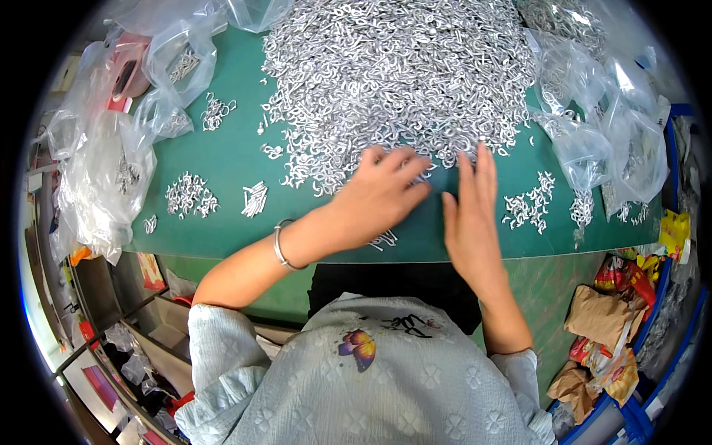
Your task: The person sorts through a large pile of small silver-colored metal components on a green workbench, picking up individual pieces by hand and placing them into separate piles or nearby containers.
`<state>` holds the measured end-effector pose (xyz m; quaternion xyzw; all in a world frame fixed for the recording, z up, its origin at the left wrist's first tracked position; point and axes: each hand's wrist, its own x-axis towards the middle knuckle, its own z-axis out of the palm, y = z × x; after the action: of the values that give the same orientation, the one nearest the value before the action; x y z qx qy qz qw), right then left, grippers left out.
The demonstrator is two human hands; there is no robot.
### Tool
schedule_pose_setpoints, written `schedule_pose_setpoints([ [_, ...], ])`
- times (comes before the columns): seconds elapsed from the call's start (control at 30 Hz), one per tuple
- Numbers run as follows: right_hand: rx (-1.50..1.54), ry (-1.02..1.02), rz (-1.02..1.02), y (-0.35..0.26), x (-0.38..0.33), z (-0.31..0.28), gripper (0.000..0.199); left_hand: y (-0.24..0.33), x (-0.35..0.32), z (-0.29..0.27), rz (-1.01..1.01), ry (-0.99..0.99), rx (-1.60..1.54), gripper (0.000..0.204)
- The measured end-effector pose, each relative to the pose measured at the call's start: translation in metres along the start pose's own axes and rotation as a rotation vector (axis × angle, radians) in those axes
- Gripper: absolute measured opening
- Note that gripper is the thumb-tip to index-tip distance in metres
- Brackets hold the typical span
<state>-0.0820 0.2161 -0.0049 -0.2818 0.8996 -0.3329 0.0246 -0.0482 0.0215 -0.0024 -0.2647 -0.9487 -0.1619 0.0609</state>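
Here, left hand (pixel 380 194) lies palm-down, fingers spread, gripping nothing, fingertips in the near edge of the big heap of small silver metal hooks (pixel 397 70) | right hand (pixel 469 215) flat, fingers straight together, empty, on green table (pixel 230 159) just beside heap | small hook piles left and right.
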Motion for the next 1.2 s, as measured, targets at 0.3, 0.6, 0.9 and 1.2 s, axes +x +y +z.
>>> schedule_pose_setpoints([
  [0.3,0.451,-0.013,-0.189,-0.018,0.037,0.011,0.04,-0.025,-0.005,-0.004,-0.284,0.24,0.048,0.027],
  [0.6,0.049,0.212,0.008,0.025,0.018,-0.044,0.025,0.0,0.029,0.007,0.108,0.075,0.057,0.029],
  [0.9,-0.138,0.176,-0.058,0.03,0.022,-0.042,0.026,-0.037,0.004,-0.007,-0.119,0.219,0.153,0.025],
  [1.2,-0.234,-0.022,-0.082,0.018,-0.005,-0.041,0.038,-0.018,0.006,-0.02,-0.259,0.31,-0.002,0.027],
])
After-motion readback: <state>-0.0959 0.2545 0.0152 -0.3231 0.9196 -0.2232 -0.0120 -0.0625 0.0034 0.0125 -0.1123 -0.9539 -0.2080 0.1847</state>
